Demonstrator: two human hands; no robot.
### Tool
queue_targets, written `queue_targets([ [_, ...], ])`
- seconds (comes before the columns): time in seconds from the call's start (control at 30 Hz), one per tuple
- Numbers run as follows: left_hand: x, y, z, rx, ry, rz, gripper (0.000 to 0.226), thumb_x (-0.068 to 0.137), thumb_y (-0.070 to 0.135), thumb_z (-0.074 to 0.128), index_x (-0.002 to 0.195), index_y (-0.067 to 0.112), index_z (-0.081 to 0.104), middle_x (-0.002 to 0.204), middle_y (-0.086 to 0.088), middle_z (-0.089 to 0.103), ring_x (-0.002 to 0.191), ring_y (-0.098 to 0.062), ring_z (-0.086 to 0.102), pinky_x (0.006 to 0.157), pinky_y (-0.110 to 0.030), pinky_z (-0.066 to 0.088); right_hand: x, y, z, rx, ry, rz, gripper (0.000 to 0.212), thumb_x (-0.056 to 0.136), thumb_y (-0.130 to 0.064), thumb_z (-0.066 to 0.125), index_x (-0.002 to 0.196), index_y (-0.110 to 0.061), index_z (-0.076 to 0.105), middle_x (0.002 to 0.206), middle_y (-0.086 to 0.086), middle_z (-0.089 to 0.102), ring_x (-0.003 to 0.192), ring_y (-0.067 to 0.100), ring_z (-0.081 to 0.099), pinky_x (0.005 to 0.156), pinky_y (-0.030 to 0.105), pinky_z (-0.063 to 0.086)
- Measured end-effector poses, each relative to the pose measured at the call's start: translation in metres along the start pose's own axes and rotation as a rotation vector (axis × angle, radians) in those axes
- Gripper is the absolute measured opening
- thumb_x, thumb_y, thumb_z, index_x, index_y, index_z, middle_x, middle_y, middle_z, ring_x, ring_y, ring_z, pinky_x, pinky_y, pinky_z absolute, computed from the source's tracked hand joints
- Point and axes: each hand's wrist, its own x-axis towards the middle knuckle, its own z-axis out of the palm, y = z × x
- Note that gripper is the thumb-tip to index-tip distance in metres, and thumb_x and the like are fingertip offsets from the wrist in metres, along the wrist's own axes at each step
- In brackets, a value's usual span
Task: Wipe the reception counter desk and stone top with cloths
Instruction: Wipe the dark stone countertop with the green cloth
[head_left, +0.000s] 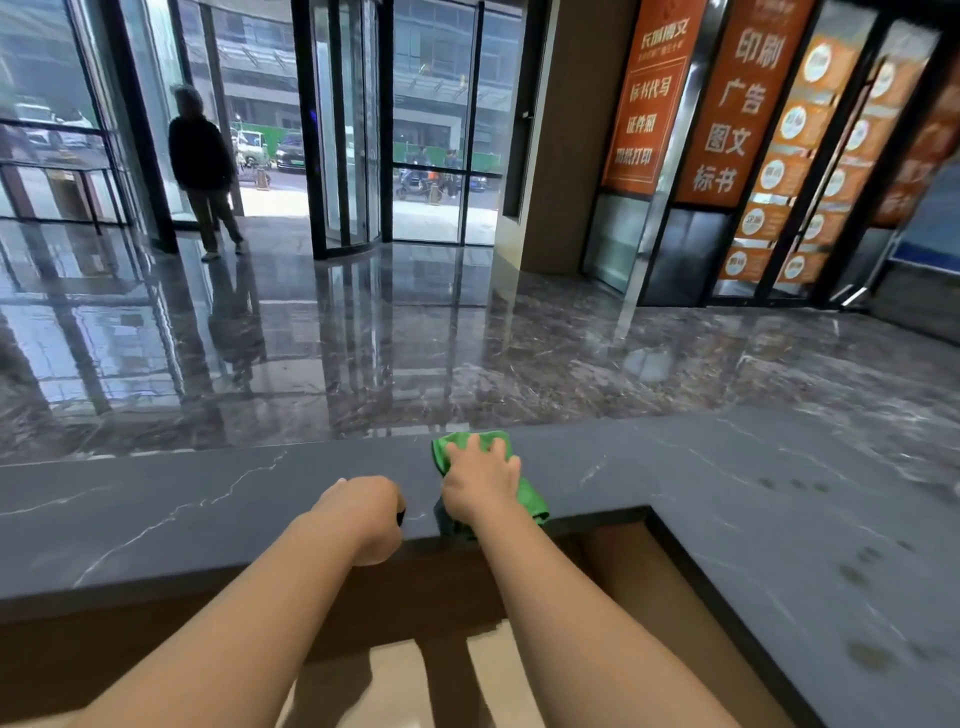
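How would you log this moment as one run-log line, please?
step: wiping stone top | right hand: pressing green cloth flat | left hand: fisted at edge, contents unclear | smudges: right section

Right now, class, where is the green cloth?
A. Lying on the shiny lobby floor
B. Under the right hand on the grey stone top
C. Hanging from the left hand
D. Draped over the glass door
B: the right hand presses the green cloth down onto the stone top, near the counter's inner corner.
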Motion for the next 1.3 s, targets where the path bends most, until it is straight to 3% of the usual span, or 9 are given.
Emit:
queue_targets([
  [0.23, 0.002, 0.007, -0.007, 0.013, -0.060, -0.037, 0.029, 0.092, 0.006, 0.045, 0.114, 0.011, 0.064, 0.115, -0.010, 0.062, 0.111, -0.030, 0.056, 0.106, -0.038, 0.037, 0.010, 0.016, -0.009, -0.045, -0.132, -0.266, 0.053, 0.101, -0.019, 0.036, 0.151, -0.035, 0.028, 0.160, 0.002, 0.019, 0.140, 0.033, 0.019, 0.111, 0.047, 0.020],
  [0.47, 0.000, 0.003, 0.000, -0.039, -0.059, -0.056, 0.038, 0.093, 0.005, 0.045, 0.128, 0.011, 0.059, 0.123, -0.011, 0.060, 0.113, -0.031, 0.056, 0.103, -0.035, 0.043, 0.014, 0.107, -0.014, -0.009, 0.001, 0.133, 0.053, 0.099, -0.015, 0.034, 0.149, -0.033, 0.033, 0.157, 0.001, 0.026, 0.137, 0.031, 0.024, 0.107, 0.043, 0.026],
  [0.63, -0.001, -0.004, 0.007, -0.089, -0.046, -0.031, 0.046, 0.090, 0.003, 0.044, 0.133, 0.015, 0.056, 0.136, -0.009, 0.055, 0.125, -0.030, 0.051, 0.103, -0.038, 0.046, 0.002, 0.065, 0.000, -0.002, 0.103, 0.283, 0.037, 0.092, -0.025, 0.050, 0.129, -0.024, 0.050, 0.139, 0.007, 0.043, 0.127, 0.030, 0.033, 0.098, 0.041, 0.031],
  [0.77, 0.000, -0.008, 0.011, -0.100, -0.030, -0.033, 0.045, 0.089, 0.004, 0.045, 0.130, 0.017, 0.057, 0.134, -0.009, 0.056, 0.123, -0.030, 0.053, 0.102, -0.040, 0.047, -0.006, 0.002, 0.012, 0.016, 0.129, -0.025, 0.041, 0.092, -0.022, 0.051, 0.133, -0.024, 0.048, 0.143, 0.007, 0.040, 0.130, 0.032, 0.030, 0.102, 0.043, 0.028],
  [0.9, 0.004, -0.008, 0.008, -0.069, -0.015, -0.018, 0.033, 0.089, 0.009, 0.047, 0.113, 0.021, 0.065, 0.108, -0.006, 0.066, 0.099, -0.026, 0.061, 0.087, -0.036, 0.053, 0.005, -0.027, 0.008, -0.003, 0.027, -0.356, 0.046, 0.097, -0.022, 0.044, 0.142, -0.029, 0.043, 0.151, 0.006, 0.033, 0.133, 0.034, 0.025, 0.103, 0.045, 0.025],
  [1.0, 0.006, -0.006, 0.008, -0.058, -0.013, -0.046, 0.044, 0.090, 0.006, 0.046, 0.128, 0.023, 0.060, 0.126, -0.005, 0.061, 0.114, -0.027, 0.058, 0.096, -0.036, 0.050, 0.026, -0.010, 0.005, -0.019, -0.023, -0.420, 0.050, 0.100, -0.020, 0.037, 0.147, -0.035, 0.037, 0.156, 0.001, 0.028, 0.136, 0.032, 0.023, 0.105, 0.044, 0.024],
  [1.07, 0.008, -0.003, 0.006, -0.043, -0.011, -0.071, 0.046, 0.090, 0.005, 0.048, 0.131, 0.023, 0.059, 0.129, -0.005, 0.060, 0.115, -0.027, 0.058, 0.096, -0.035, 0.050, 0.040, 0.011, 0.003, -0.013, -0.032, -0.356, 0.052, 0.099, -0.019, 0.037, 0.147, -0.037, 0.034, 0.157, 0.000, 0.027, 0.137, 0.033, 0.022, 0.108, 0.044, 0.022],
  [1.2, 0.016, 0.005, 0.002, 0.013, -0.043, -0.089, 0.029, 0.084, 0.004, 0.049, 0.100, 0.014, 0.071, 0.099, -0.009, 0.069, 0.086, -0.027, 0.063, 0.075, -0.035, 0.055, 0.059, 0.072, -0.005, -0.017, 0.021, -0.117, 0.049, 0.095, -0.016, 0.040, 0.142, -0.031, 0.042, 0.151, 0.005, 0.035, 0.133, 0.034, 0.027, 0.106, 0.044, 0.026],
  [1.3, 0.020, 0.011, 0.001, 0.032, -0.033, -0.095, 0.025, 0.083, 0.005, 0.051, 0.094, 0.014, 0.072, 0.093, -0.008, 0.070, 0.085, -0.026, 0.066, 0.074, -0.037, 0.057, 0.063, 0.120, -0.014, -0.047, 0.015, 0.058, 0.046, 0.095, -0.018, 0.043, 0.140, -0.028, 0.042, 0.150, 0.006, 0.034, 0.133, 0.034, 0.027, 0.105, 0.043, 0.027],
])
